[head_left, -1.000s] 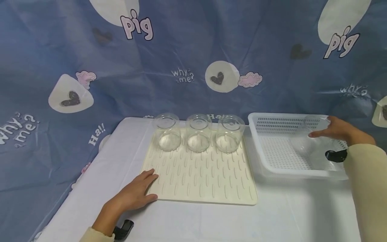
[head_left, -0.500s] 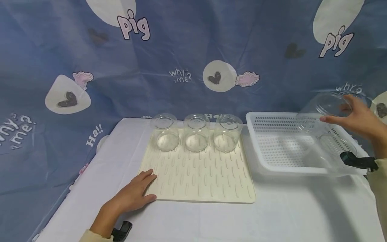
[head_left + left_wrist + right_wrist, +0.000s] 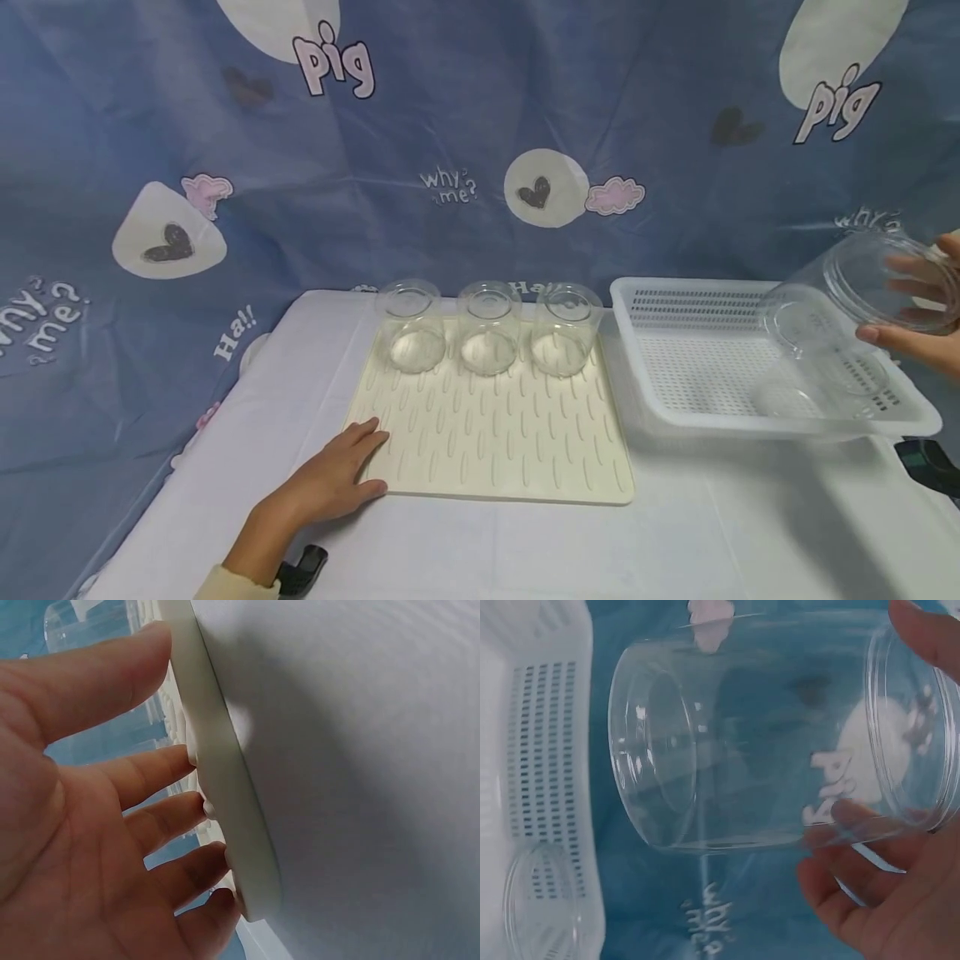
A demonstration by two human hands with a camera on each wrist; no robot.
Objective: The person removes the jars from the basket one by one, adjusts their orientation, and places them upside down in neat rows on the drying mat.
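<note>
My right hand (image 3: pixel 918 342) grips a clear jar (image 3: pixel 817 292) round its mouth end at the far right of the head view. The jar is tilted onto its side above the basket, its base pointing left. In the right wrist view the thumb and fingers (image 3: pixel 855 825) lie on opposite sides of the jar (image 3: pixel 757 742). My left hand (image 3: pixel 326 479) rests on the near left edge of a cream ridged mat (image 3: pixel 495 450), fingers spread. Three clear jars (image 3: pixel 489 329) stand upside down in a row along the mat's back edge.
A white perforated basket (image 3: pixel 645 383) stands to the right of the mat. Another clear jar (image 3: pixel 787 400) is inside it, towards the right. Behind the white-covered table (image 3: pixel 420 550) hangs a blue printed cloth (image 3: pixel 420 242).
My right hand has lifted the jar up from the basket and carried it to the right, tipping it onto its side. The left hand stays on the mat.
</note>
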